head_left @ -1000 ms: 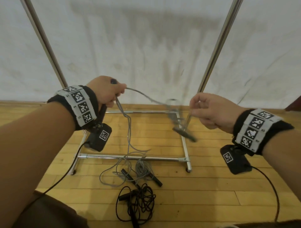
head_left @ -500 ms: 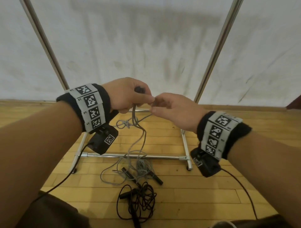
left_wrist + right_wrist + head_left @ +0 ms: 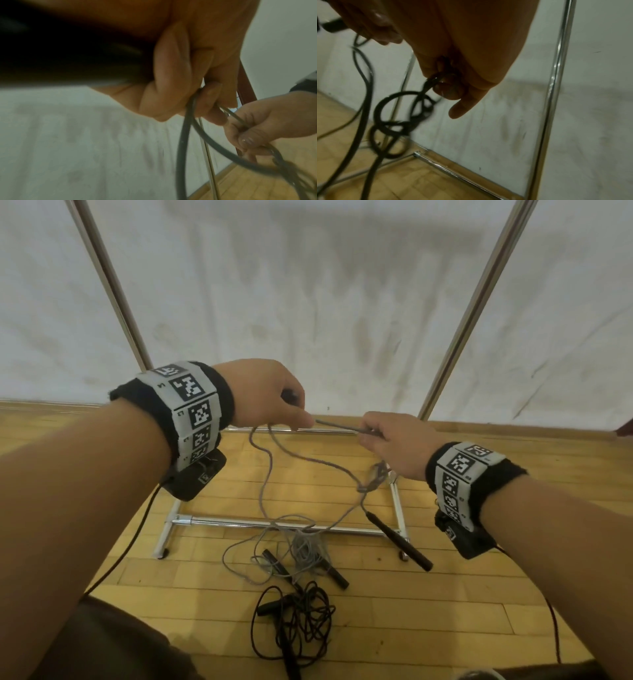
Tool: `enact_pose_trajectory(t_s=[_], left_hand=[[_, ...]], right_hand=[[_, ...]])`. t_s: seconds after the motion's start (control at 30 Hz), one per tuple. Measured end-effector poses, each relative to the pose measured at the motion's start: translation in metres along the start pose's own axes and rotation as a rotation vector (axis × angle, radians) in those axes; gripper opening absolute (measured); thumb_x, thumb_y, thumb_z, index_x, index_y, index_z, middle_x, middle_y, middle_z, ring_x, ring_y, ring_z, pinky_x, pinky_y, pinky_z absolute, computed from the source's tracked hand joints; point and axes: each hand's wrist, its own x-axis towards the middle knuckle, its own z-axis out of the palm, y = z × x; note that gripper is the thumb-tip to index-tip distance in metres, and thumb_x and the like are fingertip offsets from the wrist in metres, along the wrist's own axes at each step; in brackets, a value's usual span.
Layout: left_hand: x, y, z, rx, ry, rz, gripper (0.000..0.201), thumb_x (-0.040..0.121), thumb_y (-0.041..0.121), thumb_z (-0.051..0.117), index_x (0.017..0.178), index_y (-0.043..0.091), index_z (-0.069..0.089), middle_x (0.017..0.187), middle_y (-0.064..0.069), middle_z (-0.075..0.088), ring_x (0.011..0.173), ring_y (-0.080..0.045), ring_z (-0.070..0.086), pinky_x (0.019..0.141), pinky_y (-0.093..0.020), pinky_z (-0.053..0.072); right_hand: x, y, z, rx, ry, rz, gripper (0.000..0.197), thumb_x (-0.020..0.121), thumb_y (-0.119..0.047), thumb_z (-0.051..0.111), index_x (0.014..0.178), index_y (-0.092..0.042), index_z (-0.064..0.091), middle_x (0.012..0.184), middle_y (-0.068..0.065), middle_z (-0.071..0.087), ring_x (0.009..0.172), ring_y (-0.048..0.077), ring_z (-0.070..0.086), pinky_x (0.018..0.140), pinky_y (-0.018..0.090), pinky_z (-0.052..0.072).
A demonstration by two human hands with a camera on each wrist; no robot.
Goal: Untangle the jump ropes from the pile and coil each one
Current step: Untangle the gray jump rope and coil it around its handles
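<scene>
Black wristbands [image 3: 476, 474] bear white square-coded markers, black cameras [image 3: 195, 477] beneath.

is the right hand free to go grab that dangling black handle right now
Probably not as things stand: the right hand already pinches the grey rope stretched to the left hand. The dangling handle hangs just below with nothing between, so it would have to let go first.

The floor [image 3: 428, 611] was of yellow wooden boards. On it stood the base of a metal frame [image 3: 274, 523], its near crossbar running left to right. Just in front of that bar lay a tangle of grey rope [image 3: 305, 549] with black handles, partly draped over the bar. Nearer still lay a black rope [image 3: 301, 625] in a loose heap, touching the grey one.
</scene>
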Motion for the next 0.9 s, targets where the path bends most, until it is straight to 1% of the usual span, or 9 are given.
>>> enact_pose_trajectory(t_s=[0.07, 0.13, 0.27, 0.47, 0.57, 0.67, 0.77, 0.83, 0.9], left_hand=[[0.0, -0.001, -0.001, 0.049, 0.017, -0.018, 0.033, 0.097, 0.055, 0.066, 0.075, 0.031, 0.069, 0.055, 0.022, 0.06, 0.056, -0.006, 0.055, 0.058, -0.027, 0.033], [-0.001, -0.004, -0.005, 0.012, 0.123, -0.045, 0.034, 0.099, 0.051, 0.065, 0.075, 0.027, 0.069, 0.056, 0.008, 0.057, 0.058, -0.012, 0.052, 0.057, -0.028, 0.033], [-0.001, -0.017, -0.014, -0.057, 0.367, -0.126, 0.035, 0.1, 0.049, 0.064, 0.077, 0.023, 0.068, 0.065, 0.005, 0.056, 0.061, -0.013, 0.052, 0.055, -0.029, 0.033], [0.003, -0.039, -0.007, -0.08, 0.427, -0.26, 0.035, 0.101, 0.047, 0.063, 0.08, 0.02, 0.069, 0.071, -0.001, 0.062, 0.065, -0.016, 0.056, 0.055, -0.03, 0.035], [0.005, -0.055, 0.005, 0.003, 0.333, -0.34, 0.034, 0.104, 0.046, 0.06, 0.085, 0.018, 0.068, 0.077, -0.002, 0.065, 0.069, -0.017, 0.057, 0.056, -0.031, 0.037], [0.008, -0.07, 0.022, 0.084, 0.156, -0.405, 0.034, 0.107, 0.041, 0.057, 0.084, 0.017, 0.068, 0.082, -0.001, 0.069, 0.073, -0.016, 0.06, 0.066, -0.034, 0.043], [0.01, -0.073, 0.03, 0.124, 0.079, -0.427, 0.033, 0.107, 0.034, 0.058, 0.083, 0.017, 0.073, 0.084, -0.002, 0.07, 0.074, -0.018, 0.061, 0.065, -0.033, 0.044], [0.01, -0.065, 0.033, 0.105, 0.055, -0.383, 0.022, 0.105, 0.033, 0.06, 0.103, 0.023, 0.079, 0.099, 0.002, 0.072, 0.08, -0.016, 0.063, 0.07, -0.029, 0.048], [0.007, -0.048, 0.038, -0.071, 0.031, -0.288, 0.015, 0.102, 0.045, 0.064, 0.113, 0.042, 0.073, 0.098, 0.01, 0.074, 0.065, -0.01, 0.064, 0.059, -0.025, 0.051]], right_hand=[[0.0, 0.013, -0.001, -0.094, -0.021, 0.015, 0.014, 0.105, -0.034, 0.051, 0.098, -0.026, 0.059, 0.083, -0.008, 0.059, 0.074, 0.01, 0.055, 0.062, 0.026, 0.041], [0.0, 0.024, 0.0, -0.19, -0.108, 0.029, 0.013, 0.104, -0.033, 0.051, 0.097, -0.027, 0.061, 0.086, -0.011, 0.054, 0.076, 0.009, 0.053, 0.066, 0.03, 0.04], [-0.004, 0.043, -0.005, -0.179, -0.196, 0.192, 0.017, 0.098, -0.026, 0.056, 0.089, -0.023, 0.07, 0.082, -0.005, 0.065, 0.079, 0.015, 0.064, 0.071, 0.033, 0.054], [-0.017, 0.052, -0.003, -0.239, -0.281, 0.275, 0.016, 0.096, -0.041, 0.059, 0.102, -0.031, 0.071, 0.095, -0.008, 0.069, 0.086, 0.009, 0.061, 0.063, 0.023, 0.043], [-0.021, 0.045, -0.008, 0.01, -0.247, 0.235, 0.014, 0.088, -0.041, 0.072, 0.1, -0.036, 0.069, 0.101, -0.013, 0.069, 0.092, 0.006, 0.063, 0.066, 0.021, 0.041], [-0.027, 0.028, -0.015, 0.567, -0.252, 0.231, 0.038, 0.077, -0.018, 0.088, 0.108, -0.027, 0.069, 0.109, 0.001, 0.071, 0.097, 0.018, 0.072, 0.076, 0.029, 0.06], [-0.036, 0.013, -0.023, 0.964, -0.282, 0.215, 0.042, 0.086, 0.006, 0.074, 0.122, -0.012, 0.062, 0.111, 0.022, 0.061, 0.082, 0.033, 0.074, 0.078, 0.039, 0.064], [-0.037, 0.005, -0.027, 0.99, -0.242, 0.201, 0.039, 0.092, 0.008, 0.065, 0.127, -0.009, 0.058, 0.094, 0.018, 0.056, 0.065, 0.026, 0.063, 0.07, 0.038, 0.061], [-0.035, -0.004, -0.028, 0.96, -0.191, 0.199, 0.036, 0.096, 0.009, 0.059, 0.128, -0.007, 0.055, 0.081, 0.011, 0.048, 0.055, 0.018, 0.047, 0.055, 0.032, 0.049]])
